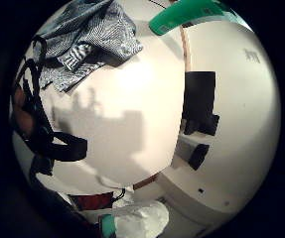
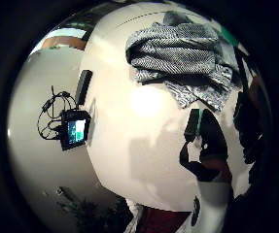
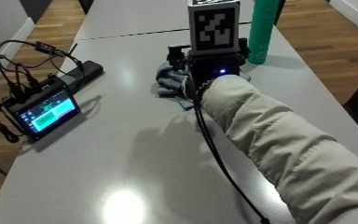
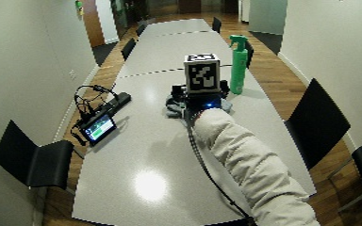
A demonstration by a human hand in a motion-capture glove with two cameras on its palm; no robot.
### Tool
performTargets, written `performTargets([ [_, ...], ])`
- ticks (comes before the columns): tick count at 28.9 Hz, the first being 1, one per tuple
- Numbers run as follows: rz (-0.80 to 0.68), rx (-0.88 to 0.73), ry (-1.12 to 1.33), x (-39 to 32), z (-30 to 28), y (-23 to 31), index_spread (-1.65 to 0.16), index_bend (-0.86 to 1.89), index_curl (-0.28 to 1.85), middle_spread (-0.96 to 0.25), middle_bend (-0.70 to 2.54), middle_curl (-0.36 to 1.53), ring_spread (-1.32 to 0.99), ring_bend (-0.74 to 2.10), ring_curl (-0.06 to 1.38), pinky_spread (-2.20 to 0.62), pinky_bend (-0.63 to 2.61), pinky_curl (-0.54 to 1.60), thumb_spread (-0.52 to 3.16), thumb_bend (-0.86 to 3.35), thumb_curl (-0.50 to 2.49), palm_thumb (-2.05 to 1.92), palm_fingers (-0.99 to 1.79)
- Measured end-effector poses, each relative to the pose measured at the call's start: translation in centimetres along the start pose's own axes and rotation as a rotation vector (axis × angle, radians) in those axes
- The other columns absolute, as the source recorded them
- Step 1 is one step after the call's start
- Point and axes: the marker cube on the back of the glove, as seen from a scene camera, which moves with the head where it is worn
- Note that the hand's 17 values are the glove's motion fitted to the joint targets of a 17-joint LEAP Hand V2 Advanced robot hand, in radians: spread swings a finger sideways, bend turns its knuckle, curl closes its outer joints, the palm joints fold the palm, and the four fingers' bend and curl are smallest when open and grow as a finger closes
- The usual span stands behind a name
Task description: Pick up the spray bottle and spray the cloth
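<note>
Long grey meeting table (image 4: 150, 155) in a narrow room, black chairs along both sides, small lit screen (image 3: 45, 111) with cables near the left edge. The green spray bottle (image 4: 237, 63) stands upright past the crumpled grey cloth (image 2: 178, 56), off to the right, untouched. The right hand (image 3: 213, 65) hovers over the cloth (mostly hidden under its rig), so whether its fingers are apart or together I cannot tell. Bottle looks like rigid plastic, tall and slim, likely tippy if knocked; best taken round the neck under the trigger head. Cloth soft, limp. The wide outside view shows the trigger head, cropped in the closer one; the palm views show the cloth's weave
</note>
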Motion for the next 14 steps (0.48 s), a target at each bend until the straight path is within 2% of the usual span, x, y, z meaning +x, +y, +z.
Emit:
performTargets([
  [3, -0.008, -0.007, 0.0, -0.13, 0.03, 0.13, -0.11, 0.17, 0.08, -0.05, 0.43, 0.15, -0.08, 0.66, 0.16, -0.17, 0.74, 0.17, 0.42, 0.41, 0.18, 0.67, 1.5],
  [6, -0.007, -0.016, 0.003, -0.18, 0.09, 0.19, -0.14, 0.19, 0.14, -0.06, 0.48, 0.21, -0.1, 0.72, 0.25, -0.2, 0.81, 0.26, 0.54, 0.41, 0.21, 0.7, 1.43],
  [14, -0.001, -0.007, 0.013, -0.17, 0.12, 0.11, -0.18, 0.2, 0.24, -0.07, 0.54, 0.31, -0.12, 0.77, 0.35, -0.24, 0.87, 0.37, 0.73, 0.35, 0.29, 0.75, 1.35],
])
